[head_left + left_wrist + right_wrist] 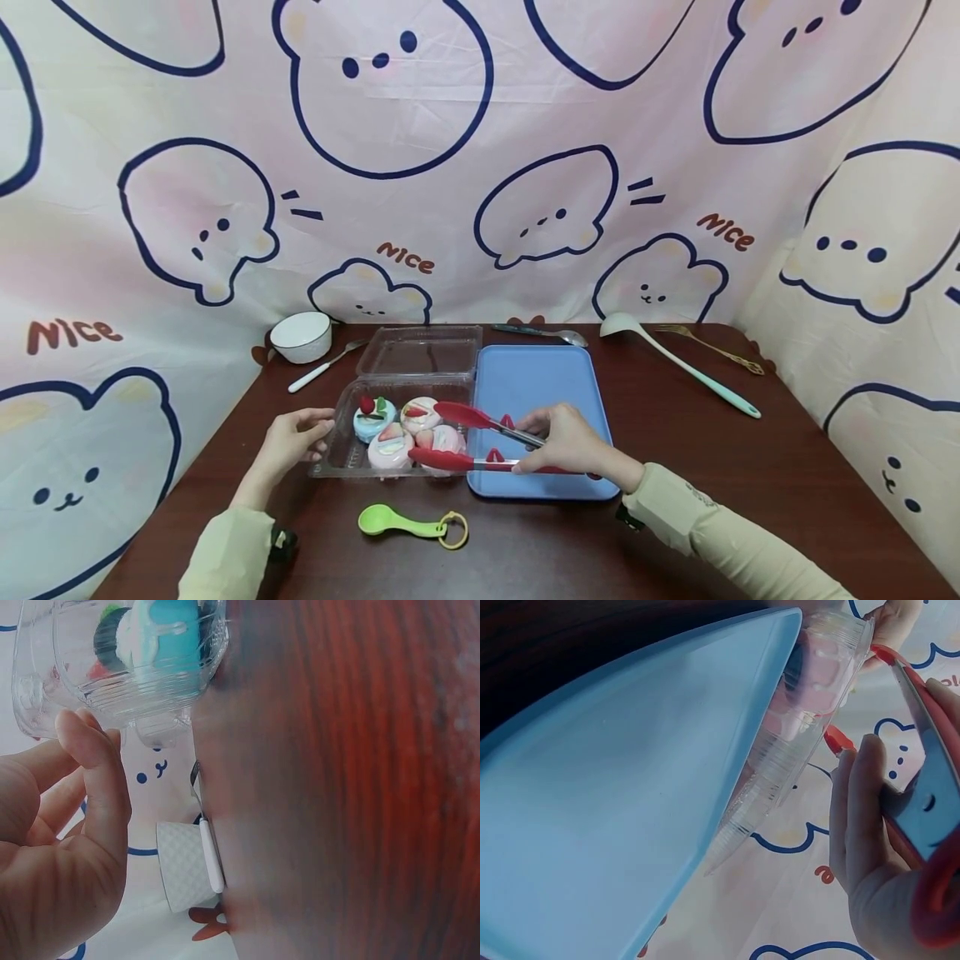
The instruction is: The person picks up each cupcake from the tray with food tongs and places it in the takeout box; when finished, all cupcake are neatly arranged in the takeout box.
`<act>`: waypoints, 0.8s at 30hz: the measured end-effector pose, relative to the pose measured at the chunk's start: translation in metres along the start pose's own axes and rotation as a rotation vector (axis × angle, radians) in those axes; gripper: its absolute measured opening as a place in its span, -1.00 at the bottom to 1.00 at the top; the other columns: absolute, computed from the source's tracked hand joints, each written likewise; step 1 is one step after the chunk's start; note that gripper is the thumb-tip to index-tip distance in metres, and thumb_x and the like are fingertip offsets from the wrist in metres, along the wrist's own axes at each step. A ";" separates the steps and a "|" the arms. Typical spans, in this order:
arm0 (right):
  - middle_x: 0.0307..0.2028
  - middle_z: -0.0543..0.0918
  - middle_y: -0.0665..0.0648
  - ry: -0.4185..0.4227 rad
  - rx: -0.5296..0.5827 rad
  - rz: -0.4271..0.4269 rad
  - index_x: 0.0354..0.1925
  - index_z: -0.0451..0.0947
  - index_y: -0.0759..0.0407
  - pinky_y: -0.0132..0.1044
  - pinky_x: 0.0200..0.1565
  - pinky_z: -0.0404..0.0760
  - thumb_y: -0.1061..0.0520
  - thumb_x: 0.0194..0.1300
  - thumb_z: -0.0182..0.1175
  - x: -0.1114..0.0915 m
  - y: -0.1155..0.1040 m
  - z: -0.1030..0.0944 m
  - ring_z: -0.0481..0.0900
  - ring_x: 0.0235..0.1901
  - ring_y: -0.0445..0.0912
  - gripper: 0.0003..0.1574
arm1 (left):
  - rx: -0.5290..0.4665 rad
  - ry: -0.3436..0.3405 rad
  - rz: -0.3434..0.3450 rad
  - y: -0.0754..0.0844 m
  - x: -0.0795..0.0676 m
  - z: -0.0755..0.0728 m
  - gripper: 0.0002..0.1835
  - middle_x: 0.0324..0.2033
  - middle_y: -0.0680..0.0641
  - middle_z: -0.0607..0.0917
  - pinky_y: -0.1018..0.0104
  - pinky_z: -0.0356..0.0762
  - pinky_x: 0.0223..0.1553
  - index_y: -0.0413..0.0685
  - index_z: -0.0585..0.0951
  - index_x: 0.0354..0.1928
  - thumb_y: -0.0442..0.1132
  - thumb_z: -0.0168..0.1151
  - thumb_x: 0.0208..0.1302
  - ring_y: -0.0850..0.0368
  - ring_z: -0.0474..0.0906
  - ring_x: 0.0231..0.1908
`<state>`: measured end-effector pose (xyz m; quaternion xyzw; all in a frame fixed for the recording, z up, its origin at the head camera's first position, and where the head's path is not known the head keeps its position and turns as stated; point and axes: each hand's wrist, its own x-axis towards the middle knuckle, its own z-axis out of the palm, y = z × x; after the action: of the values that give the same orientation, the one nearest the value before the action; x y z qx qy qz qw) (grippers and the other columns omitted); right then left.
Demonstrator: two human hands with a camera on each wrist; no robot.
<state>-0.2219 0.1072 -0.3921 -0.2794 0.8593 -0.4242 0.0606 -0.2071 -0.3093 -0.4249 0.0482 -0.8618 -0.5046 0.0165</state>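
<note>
My right hand (562, 437) grips red-tipped tongs (480, 460) with metal arms, spread apart over the right side of a clear plastic box (337, 450). Their red tips reach over the pink cakes (391, 450) in the box. Beside these sit a blue cake (374, 419) topped with a strawberry and a white cake (420, 414). With curled fingers, my left hand (288, 442) holds the box's left rim; the left wrist view has its fingertips (75, 731) right at the clear edge. The box's lid (420, 350) lies back, open.
A blue tray (536, 375) lies against the box's right side. In front is a green measuring spoon (401, 522) on a ring. Behind stand a white bowl (302, 337), a white-handled fork (322, 369), a spoon (540, 332), a ladle (682, 367) and a gold fork (712, 346).
</note>
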 end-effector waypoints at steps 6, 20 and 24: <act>-0.34 0.66 0.09 -0.012 -0.009 0.006 -0.20 0.62 0.19 -0.28 -0.33 0.50 -0.11 -0.30 0.51 -0.001 0.000 -0.004 0.55 -0.38 -0.09 -0.34 | 0.006 0.004 0.013 0.000 0.000 0.000 -0.61 -0.31 -0.21 0.58 0.32 0.56 -0.50 -0.37 0.40 0.12 -0.31 0.05 0.29 0.16 0.49 -0.52; -0.34 0.66 0.09 -0.007 0.035 -0.011 -0.19 0.61 0.20 -0.28 -0.38 0.51 -0.11 -0.29 0.50 -0.006 0.007 -0.010 0.54 -0.39 -0.10 -0.33 | -0.006 0.005 0.010 -0.004 0.002 0.001 -0.61 -0.32 -0.20 0.58 0.33 0.56 -0.52 -0.38 0.40 0.12 -0.32 0.05 0.29 0.18 0.48 -0.54; -0.36 0.66 0.13 0.021 0.094 0.026 -0.17 0.60 0.21 -0.25 -0.39 0.52 -0.06 -0.27 0.50 -0.010 0.014 -0.019 0.55 -0.40 -0.08 -0.35 | -0.009 0.008 0.008 -0.004 0.001 0.001 -0.60 -0.34 -0.17 0.58 0.33 0.56 -0.52 -0.36 0.41 0.12 -0.29 0.06 0.29 0.17 0.48 -0.54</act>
<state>-0.2258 0.1325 -0.3917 -0.2606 0.8425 -0.4662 0.0701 -0.2082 -0.3109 -0.4289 0.0465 -0.8596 -0.5083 0.0220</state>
